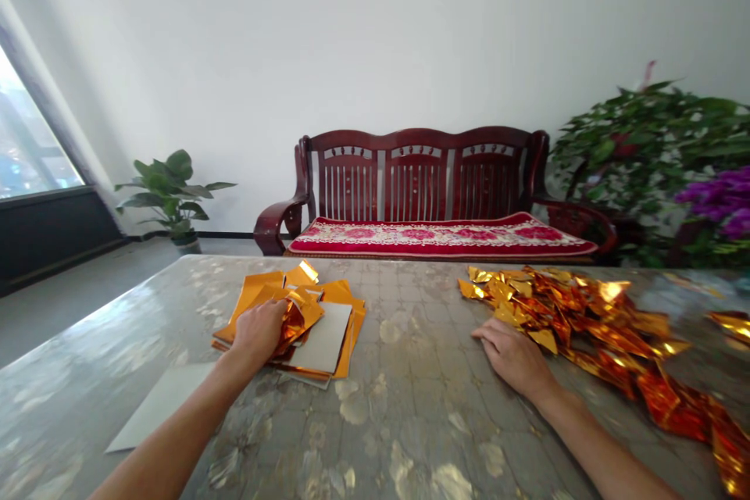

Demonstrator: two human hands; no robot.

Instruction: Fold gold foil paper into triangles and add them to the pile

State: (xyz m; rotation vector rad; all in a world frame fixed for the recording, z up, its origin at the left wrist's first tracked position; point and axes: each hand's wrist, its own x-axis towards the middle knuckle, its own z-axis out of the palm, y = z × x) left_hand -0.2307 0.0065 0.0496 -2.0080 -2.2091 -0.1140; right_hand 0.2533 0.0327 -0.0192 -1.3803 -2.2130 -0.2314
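In the head view, the left hand (258, 332) presses on crumpled orange foil (291, 330), fingers closed over it, atop a pile of orange foil sheets (251, 298) and grey card (322, 337). The right hand (512, 359), fingers lying flat and close together, rests on the table (375, 437) just beside a heap of gold foil scraps (598, 320).

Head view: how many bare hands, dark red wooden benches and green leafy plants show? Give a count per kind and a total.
Bare hands: 2 (left hand, right hand)
Dark red wooden bench: 1
Green leafy plants: 2 (potted plant, bushy plant)
Total: 5
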